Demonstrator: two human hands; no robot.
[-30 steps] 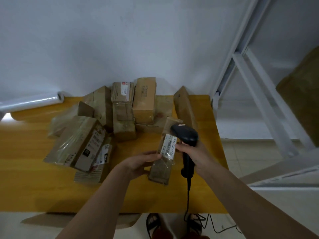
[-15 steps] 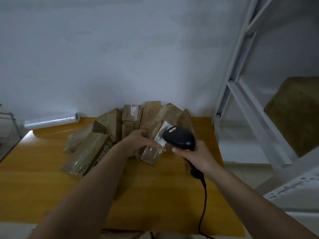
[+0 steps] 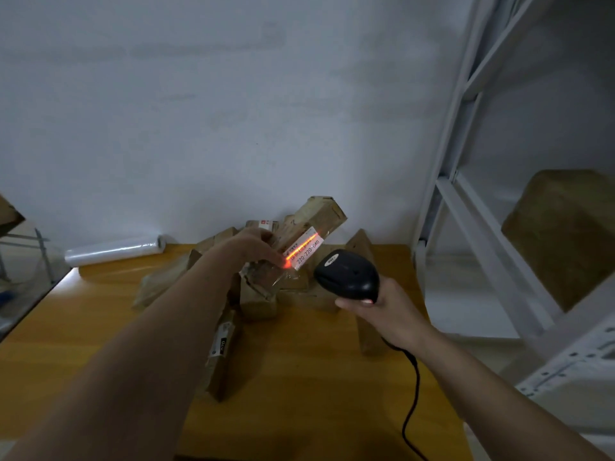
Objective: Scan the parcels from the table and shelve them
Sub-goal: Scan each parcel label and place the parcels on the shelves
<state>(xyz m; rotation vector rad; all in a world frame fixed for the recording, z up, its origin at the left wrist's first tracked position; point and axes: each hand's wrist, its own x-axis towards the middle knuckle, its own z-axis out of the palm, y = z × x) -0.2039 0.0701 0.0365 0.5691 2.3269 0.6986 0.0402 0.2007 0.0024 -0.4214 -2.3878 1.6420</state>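
Observation:
My left hand [image 3: 256, 246] grips a long brown parcel [image 3: 312, 221] wrapped in clear film and holds it tilted above the table, its white label [image 3: 304, 249] facing me. A red scan line lies across that label. My right hand [image 3: 382, 306] grips a black handheld scanner [image 3: 347, 274] just right of and below the parcel, its head aimed at the label. Several more brown parcels [image 3: 256, 297] lie piled on the yellow wooden table [image 3: 299, 377] under my hands. A white metal shelf [image 3: 472, 201] stands at the right.
A big brown box [image 3: 565, 234] sits on the shelf. A roll of clear film [image 3: 113, 251] lies at the table's back left edge. The scanner's black cable [image 3: 411, 394] trails over the table's front right. A white wall rises behind the table.
My left hand has lifted the parcel higher and turned its label to the scanner. The red scan line now shows on the label. My view has tipped upward.

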